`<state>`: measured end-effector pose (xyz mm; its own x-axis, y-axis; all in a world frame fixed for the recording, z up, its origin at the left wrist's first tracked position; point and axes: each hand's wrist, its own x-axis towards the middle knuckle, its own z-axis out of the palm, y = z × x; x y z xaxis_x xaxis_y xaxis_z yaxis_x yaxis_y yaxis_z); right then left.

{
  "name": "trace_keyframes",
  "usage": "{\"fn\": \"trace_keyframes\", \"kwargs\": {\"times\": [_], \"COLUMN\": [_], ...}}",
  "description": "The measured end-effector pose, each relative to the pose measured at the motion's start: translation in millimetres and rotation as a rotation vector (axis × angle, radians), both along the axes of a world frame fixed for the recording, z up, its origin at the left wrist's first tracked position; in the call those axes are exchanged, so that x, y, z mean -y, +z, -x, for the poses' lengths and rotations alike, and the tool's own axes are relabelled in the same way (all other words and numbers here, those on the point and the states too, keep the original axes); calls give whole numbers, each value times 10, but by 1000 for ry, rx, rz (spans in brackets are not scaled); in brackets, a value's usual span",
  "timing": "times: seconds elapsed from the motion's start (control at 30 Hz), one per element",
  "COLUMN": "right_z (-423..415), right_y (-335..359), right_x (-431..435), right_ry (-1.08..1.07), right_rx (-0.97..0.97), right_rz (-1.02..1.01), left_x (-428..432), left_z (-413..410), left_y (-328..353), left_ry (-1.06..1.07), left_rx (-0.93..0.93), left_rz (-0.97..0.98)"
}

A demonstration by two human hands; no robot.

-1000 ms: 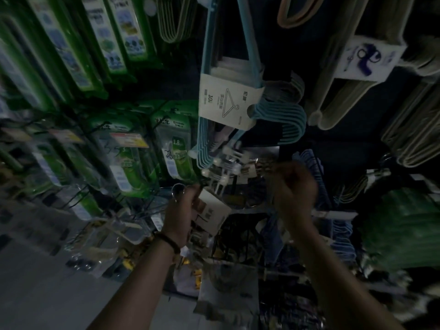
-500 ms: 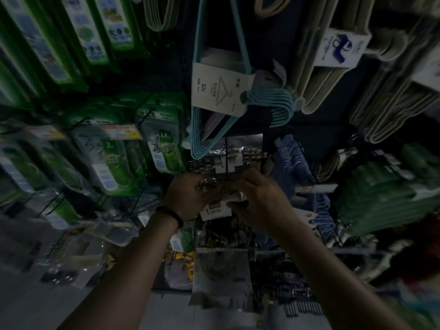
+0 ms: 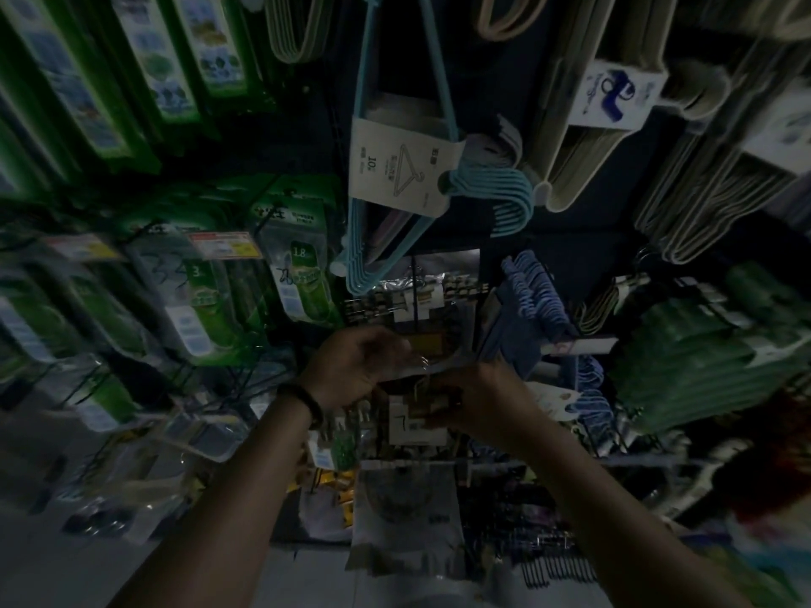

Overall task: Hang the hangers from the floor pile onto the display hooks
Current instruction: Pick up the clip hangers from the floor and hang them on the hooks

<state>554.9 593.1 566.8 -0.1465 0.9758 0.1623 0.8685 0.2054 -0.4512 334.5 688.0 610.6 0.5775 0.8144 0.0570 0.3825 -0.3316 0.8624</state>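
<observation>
The scene is dim. My left hand (image 3: 355, 366) and my right hand (image 3: 478, 401) meet in front of the display wall, both closed on a clear plastic pack with a card label (image 3: 417, 421). The pack's contents are hard to make out. Just above the hands a thin display hook (image 3: 414, 296) sticks out with similar packs (image 3: 421, 296) hanging on it. Higher up hangs a bundle of light blue hangers (image 3: 496, 199) with a white card label (image 3: 399, 168). The floor pile is out of sight.
Green packaged goods (image 3: 303, 274) fill the hooks on the left. Beige hanger bundles (image 3: 583, 155) hang at upper right, dark blue hangers (image 3: 540, 300) and green hanger packs (image 3: 693, 357) at right. More packs (image 3: 408, 515) hang below my hands. Grey floor (image 3: 52, 559) shows at lower left.
My hands came together from apart and now hold one pack between them. The right hand has dropped slightly lower. The view shifted a little upward and left.
</observation>
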Motion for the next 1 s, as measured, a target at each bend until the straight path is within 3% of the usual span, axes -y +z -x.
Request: {"fn": "trace_keyframes", "kwargs": {"times": [0.07,0.2,0.27,0.37,0.43,0.57,0.8,1.0], "right_z": [-104,-186,-183,-175,-176,-221,-377,-411], "right_y": [-168,-468,-473,-394,-357,-416,-419,-342], "right_x": [65,113,88,-16,-133,-387,-734,-1002], "right_ry": [-43,-135,-134,-86,-58,-79,-29,-32], "right_rx": [-83,-73,-14,71,74,166,335,335], "right_rz": [82,122,78,-61,-108,-184,-355,-357], "left_x": [12,-86,-141,-125,-151,-237,-268,-241], "left_z": [-25,-25,-23,-91,-137,-172,-241,-233], "left_y": [52,67,49,82,122,142,147,166], "left_ry": [44,141,162,173,214,320,315,333], "left_rx": [72,129,41,-166,-200,-242,-234,-207], "left_rz": [53,181,91,-228,-344,-394,-355,-355]}}
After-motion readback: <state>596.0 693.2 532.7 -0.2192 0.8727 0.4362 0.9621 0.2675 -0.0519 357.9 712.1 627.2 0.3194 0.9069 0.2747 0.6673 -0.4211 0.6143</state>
